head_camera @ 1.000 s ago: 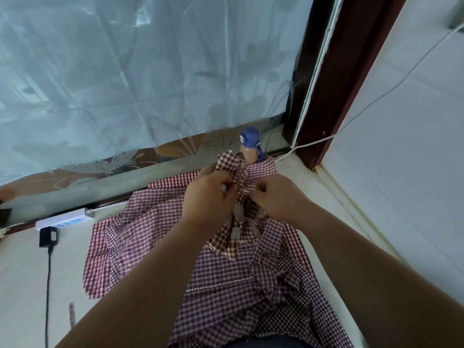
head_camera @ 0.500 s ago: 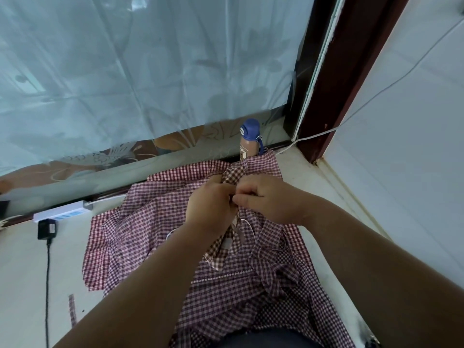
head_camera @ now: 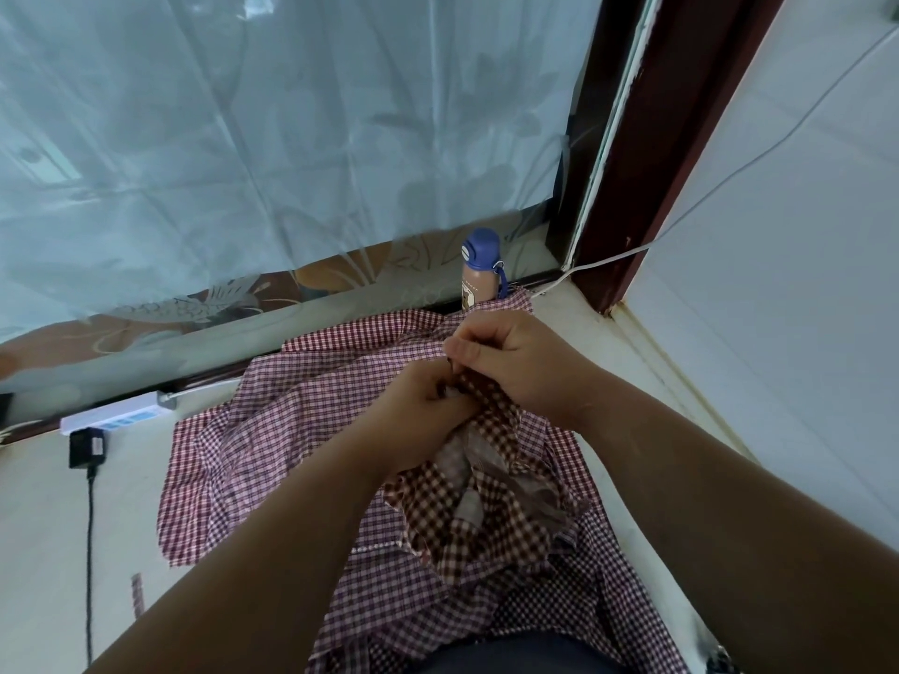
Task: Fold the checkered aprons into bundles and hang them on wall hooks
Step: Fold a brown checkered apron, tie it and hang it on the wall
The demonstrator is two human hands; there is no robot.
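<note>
Currently left hand [head_camera: 418,406] and right hand [head_camera: 515,357] both pinch brown apron [head_camera: 457,513] top, close together (likely gathering a bundle).

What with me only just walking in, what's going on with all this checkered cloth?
A person's left hand and right hand both pinch the gathered top of a brown-checkered apron, bunched over a red-checkered apron spread on the floor. A blue-capped bottle stands behind. No bundle is formed yet, and no hooks are in view.
</note>
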